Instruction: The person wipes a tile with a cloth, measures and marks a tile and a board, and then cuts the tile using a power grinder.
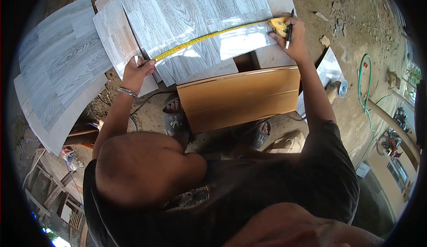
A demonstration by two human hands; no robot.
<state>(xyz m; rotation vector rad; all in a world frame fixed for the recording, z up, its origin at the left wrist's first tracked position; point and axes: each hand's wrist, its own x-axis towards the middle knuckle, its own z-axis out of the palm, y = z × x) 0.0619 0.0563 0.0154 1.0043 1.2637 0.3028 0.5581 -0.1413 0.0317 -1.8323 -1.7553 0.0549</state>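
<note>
Both hands are engaged with one item, a tape measure (279, 26), extended across a grey wood-grain tile (187, 20). The right hand (297, 38) grasps the yellow case, fingers above and thumb below, near the tile's right edge; a dark pen (289, 37) is held in the same hand, standing across the fingers just beside the case. The blade runs from the case to the left hand (138, 72), which pinches its free end between thumb and fingers at the tile's lower left corner. Whether the blade touches the tile along its full length cannot be determined.

A bracelet (127, 92) circles the left wrist. An orange-brown panel (242, 96) stands between the tile and the person, its upper edge just beside the tile stack. A grinder (340, 89) lies right of the right forearm, near a green hose (362, 84).
</note>
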